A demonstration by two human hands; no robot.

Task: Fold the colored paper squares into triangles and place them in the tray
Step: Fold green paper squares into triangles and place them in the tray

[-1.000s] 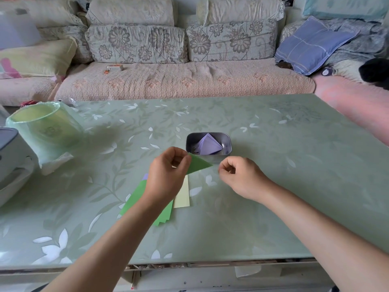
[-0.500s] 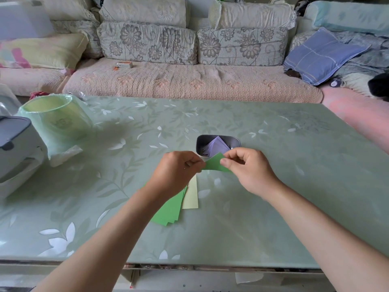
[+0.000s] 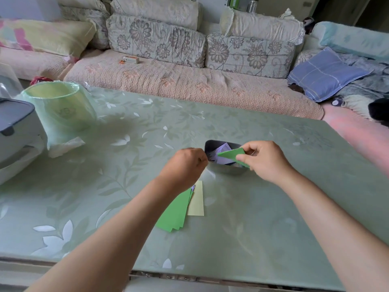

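I am pinching the green triangle (image 3: 231, 154) in my right hand (image 3: 267, 163) over the tray (image 3: 227, 172), left hand (image 3: 185, 167) curled (grip unclear), judging lowering and release come next.

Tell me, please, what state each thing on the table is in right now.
Tray: holds purple folded paper.
Green triangle: folded, pinched over the tray.
Right hand: pinches the green triangle.
Left hand: curled, nothing seen in it.
Paper stack: flat, unfolded.
Bin: upright, bag-lined.
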